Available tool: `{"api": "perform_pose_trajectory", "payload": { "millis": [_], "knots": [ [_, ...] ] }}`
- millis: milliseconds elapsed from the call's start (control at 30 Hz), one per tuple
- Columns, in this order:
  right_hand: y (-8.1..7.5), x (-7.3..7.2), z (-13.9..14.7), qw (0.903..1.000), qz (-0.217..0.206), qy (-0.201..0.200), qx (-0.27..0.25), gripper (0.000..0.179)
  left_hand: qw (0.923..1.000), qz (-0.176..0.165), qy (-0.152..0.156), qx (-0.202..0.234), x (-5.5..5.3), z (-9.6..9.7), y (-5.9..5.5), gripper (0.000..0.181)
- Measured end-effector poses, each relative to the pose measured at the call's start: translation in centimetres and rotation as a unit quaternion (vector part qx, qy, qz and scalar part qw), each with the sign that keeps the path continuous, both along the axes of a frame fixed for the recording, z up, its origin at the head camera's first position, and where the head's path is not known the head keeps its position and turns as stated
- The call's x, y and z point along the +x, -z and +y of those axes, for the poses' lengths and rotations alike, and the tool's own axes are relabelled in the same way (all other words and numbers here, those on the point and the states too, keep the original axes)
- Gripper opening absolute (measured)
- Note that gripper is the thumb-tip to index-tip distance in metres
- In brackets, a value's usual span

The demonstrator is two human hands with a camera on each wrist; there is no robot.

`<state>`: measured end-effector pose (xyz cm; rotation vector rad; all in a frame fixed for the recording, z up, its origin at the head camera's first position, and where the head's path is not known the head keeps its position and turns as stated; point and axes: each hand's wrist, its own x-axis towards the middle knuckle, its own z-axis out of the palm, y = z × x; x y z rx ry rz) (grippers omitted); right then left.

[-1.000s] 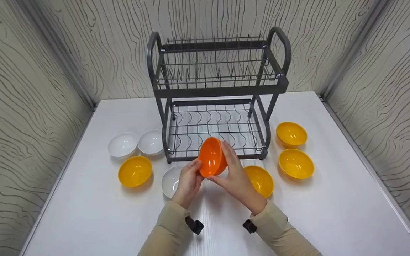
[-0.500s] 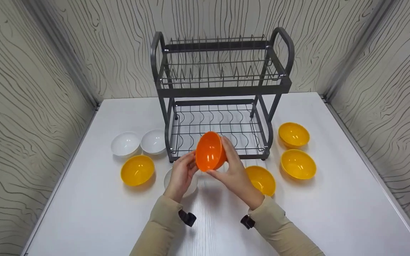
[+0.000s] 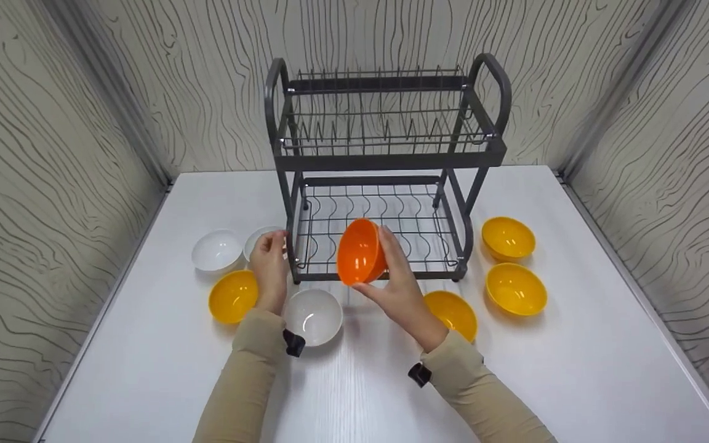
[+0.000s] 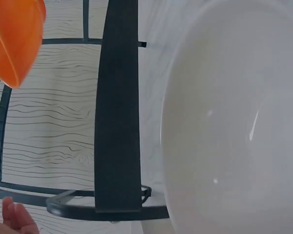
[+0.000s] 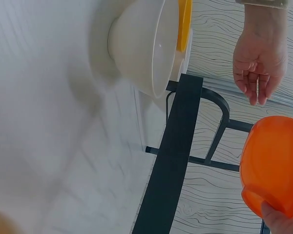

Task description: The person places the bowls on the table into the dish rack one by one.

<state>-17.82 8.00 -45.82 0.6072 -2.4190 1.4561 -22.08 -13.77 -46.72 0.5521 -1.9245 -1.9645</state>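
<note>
My right hand (image 3: 405,292) holds an orange bowl (image 3: 359,252) tilted on its side above the front of the rack's lower tier, thumb low and fingers along its back. In the right wrist view, the right thumb (image 5: 276,219) presses the edge of that bowl. My left hand (image 3: 270,277) holds nothing; its fingers are loosely bent beside the front left post of the dark two-tier dish rack (image 3: 391,161). It overlaps part of a yellow bowl (image 3: 229,299) and of a white bowl (image 3: 256,239). Another white bowl (image 3: 314,317) stands upright in front of the rack.
A third white bowl (image 3: 214,251) stands far left. To the right of the rack are two yellow bowls, a rear one (image 3: 508,239) and a nearer one (image 3: 516,289). One more yellow bowl (image 3: 453,312) is partly behind the right wrist. Patterned walls enclose the white table (image 3: 588,357).
My left hand has let go of the orange bowl and moved left toward the rack's left post. The right hand has lifted the bowl slightly forward, and the front white bowl is uncovered.
</note>
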Motion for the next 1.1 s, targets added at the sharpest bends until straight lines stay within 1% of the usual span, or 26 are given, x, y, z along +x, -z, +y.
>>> {"api": "perform_pose_trajectory", "payload": {
  "millis": [33, 100, 133, 233, 367, 500, 567, 667, 733, 933, 1000, 1100],
  "knots": [
    [-0.1, -0.2, -0.1, 1.0000, 0.005, 0.000, 0.003, 0.101, 0.9999, -0.003, -0.002, -0.010, -0.4, -0.2, 0.1, 0.027],
    [-0.1, -0.6, -0.3, 0.9999, 0.010, 0.001, 0.009, 0.101, 0.9997, -0.008, 0.007, -0.024, -1.1, -0.6, 0.3, 0.030],
    [-0.2, -0.9, -0.5, 0.9999, 0.011, 0.001, 0.011, 0.101, 0.9994, -0.009, 0.018, -0.027, -1.4, -0.8, 0.4, 0.032],
    [-0.3, -1.5, -1.0, 0.9998, 0.005, 0.002, 0.019, 0.100, 0.9972, -0.028, 0.060, -0.036, -2.3, -1.1, 0.8, 0.040],
    [-0.5, -2.6, -1.5, 0.9994, 0.006, 0.008, 0.033, 0.099, 0.9909, -0.046, 0.113, -0.057, -3.5, -1.0, 1.2, 0.045],
    [-0.7, -3.6, -2.0, 0.9987, 0.014, 0.010, 0.048, 0.097, 0.9862, -0.040, 0.140, -0.078, -4.6, -0.8, 1.8, 0.046],
    [-0.8, -4.1, -2.3, 0.9983, 0.016, 0.009, 0.055, 0.097, 0.9861, -0.040, 0.143, -0.075, -5.0, -0.7, 2.0, 0.046],
    [-0.9, -4.8, -2.7, 0.9977, 0.021, 0.003, 0.064, 0.097, 0.9873, -0.050, 0.140, -0.054, -5.2, -0.8, 2.1, 0.046],
    [-1.0, -5.4, -3.1, 0.9974, 0.021, -0.001, 0.069, 0.097, 0.9877, -0.049, 0.141, -0.046, -5.2, -0.8, 2.1, 0.046],
    [-1.3, -7.5, -4.0, 0.9955, -0.005, -0.009, 0.094, 0.096, 0.9865, -0.047, 0.151, -0.045, -5.2, -1.1, 2.4, 0.046],
    [-1.5, -8.3, -4.2, 0.9940, -0.003, -0.011, 0.109, 0.096, 0.9858, -0.050, 0.155, -0.043, -5.1, -1.2, 2.4, 0.046],
    [-1.7, -9.2, -4.4, 0.9912, 0.007, -0.011, 0.132, 0.097, 0.9854, -0.053, 0.159, -0.029, -5.0, -1.0, 2.6, 0.047]
  ]
}}
